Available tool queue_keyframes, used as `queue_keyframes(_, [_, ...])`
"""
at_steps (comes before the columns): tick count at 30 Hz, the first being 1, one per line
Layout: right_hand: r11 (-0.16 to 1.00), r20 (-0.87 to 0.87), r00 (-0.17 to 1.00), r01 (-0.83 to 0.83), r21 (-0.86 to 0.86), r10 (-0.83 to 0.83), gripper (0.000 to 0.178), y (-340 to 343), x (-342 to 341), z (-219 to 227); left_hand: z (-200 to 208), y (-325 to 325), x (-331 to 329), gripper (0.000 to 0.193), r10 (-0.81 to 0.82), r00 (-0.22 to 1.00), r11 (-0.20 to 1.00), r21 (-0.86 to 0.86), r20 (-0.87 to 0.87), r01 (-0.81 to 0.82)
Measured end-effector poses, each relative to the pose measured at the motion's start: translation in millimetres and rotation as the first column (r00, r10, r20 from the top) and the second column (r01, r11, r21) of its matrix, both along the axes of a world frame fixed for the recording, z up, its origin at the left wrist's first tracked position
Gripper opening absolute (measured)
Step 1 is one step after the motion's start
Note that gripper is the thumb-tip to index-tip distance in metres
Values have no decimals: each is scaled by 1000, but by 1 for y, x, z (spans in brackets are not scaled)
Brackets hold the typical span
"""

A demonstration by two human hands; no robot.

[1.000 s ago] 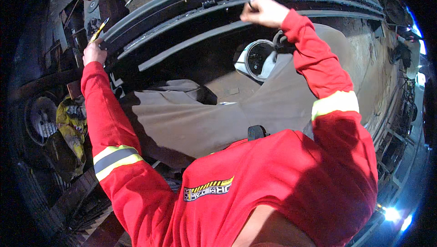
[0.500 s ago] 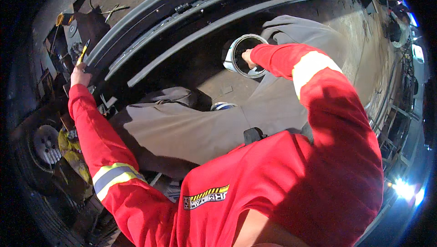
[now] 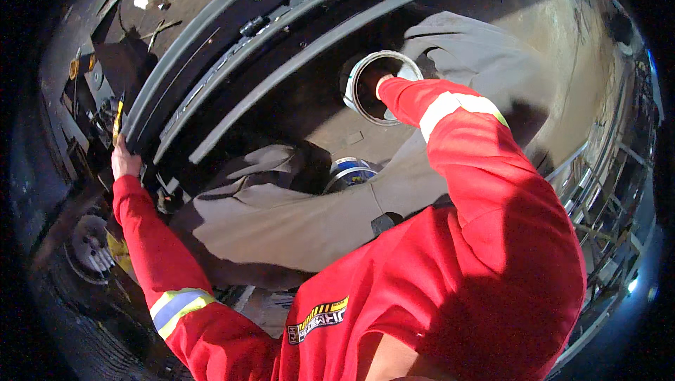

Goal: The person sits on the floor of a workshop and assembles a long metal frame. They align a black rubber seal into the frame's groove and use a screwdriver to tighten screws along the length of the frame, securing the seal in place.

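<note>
At the far left, my left hand (image 3: 125, 162) is closed round a slim yellow tool (image 3: 118, 122) with a dark, narrow tip; its exact kind is too small to tell. That hand is beside the near-left ends of long dark metal profiles (image 3: 271, 84). My right hand (image 3: 376, 84) reaches down inside a round white bucket (image 3: 349, 93) whose open mouth faces up. Shadow and the bucket hide its fingers, so what they touch cannot be seen. Both my arms are in red sleeves with reflective bands.
A blue-and-white can (image 3: 349, 172) sits beside my grey trouser leg (image 3: 281, 216). Beyond the profiles lies a small white bottle (image 3: 146, 0). A grey disc-shaped part (image 3: 91, 247) and scrap pieces crowd the left. Metal racking (image 3: 605, 212) stands at the right.
My right hand has gone deeper into the bucket, and its fingers are now out of sight. The left hand with the yellow tool sits lower in view; the whole view has shifted somewhat.
</note>
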State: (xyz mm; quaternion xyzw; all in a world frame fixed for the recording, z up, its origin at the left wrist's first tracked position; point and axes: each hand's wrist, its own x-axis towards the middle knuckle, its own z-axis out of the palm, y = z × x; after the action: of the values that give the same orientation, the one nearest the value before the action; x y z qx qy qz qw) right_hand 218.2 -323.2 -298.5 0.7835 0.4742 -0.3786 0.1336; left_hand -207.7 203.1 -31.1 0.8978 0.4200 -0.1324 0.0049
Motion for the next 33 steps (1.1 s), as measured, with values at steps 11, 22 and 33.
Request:
queue_keyframes(11, [987,9,998,-55,150,55,35,-6,-9,-9,5,-7,-6,59,-18,990,996,-84,137,30])
queue_keyframes(22, [922,8,925,-379,78,379,33,15,-8,62,23,-20,-3,57,178,959,957,-265,220,-117])
queue_keyframes(33, [960,-154,948,-281,4,279,39,13,-4,48,20,-9,-2,49,275,905,903,-410,323,-128])
